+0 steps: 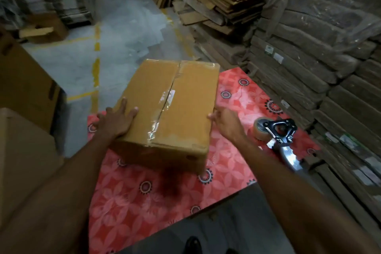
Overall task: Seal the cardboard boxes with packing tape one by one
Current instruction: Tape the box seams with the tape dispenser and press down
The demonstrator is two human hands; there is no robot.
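Observation:
A brown cardboard box (175, 105) stands on a red flowered table cover (144, 202); clear tape runs along its closed top seam. My left hand (117, 119) lies flat with spread fingers on the box's near left corner. My right hand (224, 121) presses against the box's right side with fingers fairly straight. A tape dispenser (276, 132) with a roll of tape lies on the cover just right of my right hand, untouched.
Plain cardboard boxes (24, 88) stand at the left. Stacks of flattened cardboard (226, 2) and wrapped bundles (329, 68) fill the right and back. Grey floor with yellow lines (97, 64) lies beyond the table. A shoe (192, 244) shows at the bottom.

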